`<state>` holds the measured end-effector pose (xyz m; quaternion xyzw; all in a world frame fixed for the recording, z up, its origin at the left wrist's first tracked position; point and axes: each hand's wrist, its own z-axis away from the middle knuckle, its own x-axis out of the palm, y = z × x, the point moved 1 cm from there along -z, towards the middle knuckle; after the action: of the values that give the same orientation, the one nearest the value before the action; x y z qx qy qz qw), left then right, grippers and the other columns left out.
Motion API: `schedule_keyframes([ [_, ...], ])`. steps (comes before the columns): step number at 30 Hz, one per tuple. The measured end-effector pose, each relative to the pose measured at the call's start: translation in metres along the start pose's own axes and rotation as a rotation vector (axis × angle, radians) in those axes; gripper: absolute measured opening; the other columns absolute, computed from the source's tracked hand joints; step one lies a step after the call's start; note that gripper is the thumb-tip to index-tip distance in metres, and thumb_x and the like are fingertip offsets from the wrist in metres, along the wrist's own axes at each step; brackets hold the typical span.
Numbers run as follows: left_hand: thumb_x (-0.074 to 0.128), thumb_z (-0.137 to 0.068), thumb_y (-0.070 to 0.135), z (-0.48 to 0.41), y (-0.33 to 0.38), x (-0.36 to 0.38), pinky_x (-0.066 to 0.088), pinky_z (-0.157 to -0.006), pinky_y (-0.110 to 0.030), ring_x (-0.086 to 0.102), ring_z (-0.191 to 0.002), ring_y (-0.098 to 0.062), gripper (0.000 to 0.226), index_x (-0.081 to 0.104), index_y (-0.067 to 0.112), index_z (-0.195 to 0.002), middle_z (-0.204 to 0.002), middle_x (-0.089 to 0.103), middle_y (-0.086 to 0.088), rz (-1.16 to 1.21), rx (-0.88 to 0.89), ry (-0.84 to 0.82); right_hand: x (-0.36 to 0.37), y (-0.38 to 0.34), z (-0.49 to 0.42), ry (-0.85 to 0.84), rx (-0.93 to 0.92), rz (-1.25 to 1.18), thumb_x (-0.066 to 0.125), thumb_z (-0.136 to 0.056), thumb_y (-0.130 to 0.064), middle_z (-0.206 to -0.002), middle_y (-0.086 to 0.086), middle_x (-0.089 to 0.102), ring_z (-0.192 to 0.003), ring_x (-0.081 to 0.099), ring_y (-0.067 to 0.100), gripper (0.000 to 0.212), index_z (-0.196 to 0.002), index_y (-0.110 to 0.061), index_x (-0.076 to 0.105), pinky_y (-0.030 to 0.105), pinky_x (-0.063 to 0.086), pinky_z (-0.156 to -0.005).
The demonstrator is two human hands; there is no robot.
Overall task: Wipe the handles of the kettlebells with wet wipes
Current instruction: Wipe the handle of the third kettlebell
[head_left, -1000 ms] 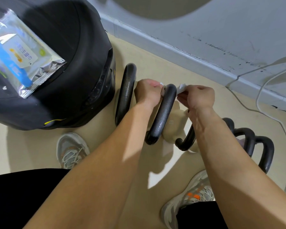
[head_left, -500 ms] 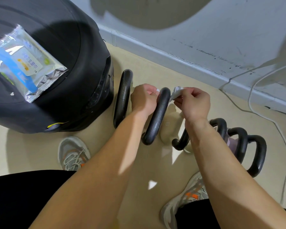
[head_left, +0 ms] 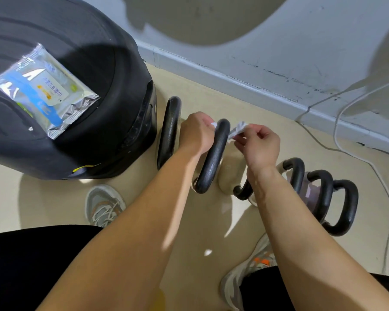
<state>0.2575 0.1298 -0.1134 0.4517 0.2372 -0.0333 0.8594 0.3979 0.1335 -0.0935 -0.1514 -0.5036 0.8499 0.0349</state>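
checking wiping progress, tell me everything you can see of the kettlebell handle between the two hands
The kettlebell handle is a thick black loop with a slightly pebbled, faintly shiny finish, likely coated metal. It stands upright on a beige body, second from the left in the row on the floor. A white wet wipe shows on both sides of its far bend; the left hand pinches one end, the right hand the other.

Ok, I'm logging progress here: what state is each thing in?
Wipe: round the upright second handle, an end in each hand.
Left hand: grips one wipe end.
Right hand: pinches the other end.
Other handles: upright, no wipe on them.
Pack: flat on the black object.
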Motion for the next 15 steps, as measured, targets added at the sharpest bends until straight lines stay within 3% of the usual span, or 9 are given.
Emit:
schedule_keyframes([
  [2, 0.05, -0.091, 0.011, 0.002, -0.004, 0.002, 0.054, -0.092, -0.038, 0.063, -0.091, -0.02, 0.018, 0.067, 0.016, -0.091, -0.098, 0.068, 0.0, 0.04, -0.079, -0.074, -0.004, -0.011, -0.002, -0.002, -0.063, -0.035, 0.049, -0.095, -0.004, -0.084, 0.009, 0.071, -0.077, 0.073, 0.023, 0.017, -0.088, -0.01, 0.064, 0.033, 0.061, -0.073],
  [4, 0.045, -0.091, 0.011, 0.006, -0.003, 0.001, 0.051, -0.096, -0.037, 0.063, -0.1, -0.02, 0.025, 0.067, 0.016, -0.102, -0.108, 0.068, -0.001, 0.111, -0.085, -0.023, -0.005, -0.026, -0.002, -0.044, -0.108, -0.067, 0.047, -0.098, -0.007, -0.092, 0.011, 0.071, -0.084, 0.073, 0.026, 0.017, -0.088, -0.014, 0.059, 0.032, 0.059, -0.073],
  [7, 0.048, -0.095, 0.016, 0.01, 0.008, -0.002, 0.047, -0.098, -0.029, 0.061, -0.109, -0.014, 0.028, 0.064, 0.02, -0.118, -0.116, 0.067, 0.003, 0.244, 0.048, 0.019, -0.003, -0.049, 0.001, -0.128, -0.072, -0.156, 0.044, -0.102, -0.01, -0.088, 0.004, 0.069, -0.081, 0.073, 0.025, 0.019, -0.087, -0.017, 0.054, 0.034, 0.06, -0.07],
  [10, 0.051, -0.093, 0.034, 0.016, 0.024, -0.004, 0.049, -0.092, -0.031, 0.064, -0.106, -0.018, 0.032, 0.063, 0.02, -0.118, -0.111, 0.07, -0.003, 0.459, 0.095, -0.055, -0.002, -0.062, 0.001, -0.215, 0.034, -0.29, 0.039, -0.103, -0.012, -0.084, 0.003, 0.071, -0.087, 0.077, 0.034, 0.021, -0.097, -0.012, 0.06, 0.043, 0.061, -0.078],
  [12, 0.05, -0.097, 0.037, 0.02, 0.034, -0.01, 0.051, -0.084, -0.027, 0.067, -0.103, -0.02, 0.031, 0.062, 0.017, -0.117, -0.112, 0.071, -0.008, 0.625, 0.024, -0.119, -0.003, -0.066, 0.0, -0.245, 0.084, -0.319, 0.039, -0.103, -0.014, -0.074, 0.0, 0.071, -0.091, 0.076, 0.036, 0.024, -0.098, -0.011, 0.061, 0.045, 0.061, -0.08],
  [15, 0.05, -0.098, 0.047, 0.017, 0.036, -0.021, 0.057, -0.085, -0.034, 0.073, -0.095, -0.022, 0.039, 0.062, 0.016, -0.119, -0.112, 0.072, -0.01, 0.832, -0.101, -0.25, -0.006, -0.067, 0.0, -0.27, 0.086, -0.293, 0.039, -0.103, -0.013, -0.063, -0.005, 0.069, -0.088, 0.077, 0.034, 0.02, -0.098, -0.012, 0.058, 0.042, 0.062, -0.077],
])
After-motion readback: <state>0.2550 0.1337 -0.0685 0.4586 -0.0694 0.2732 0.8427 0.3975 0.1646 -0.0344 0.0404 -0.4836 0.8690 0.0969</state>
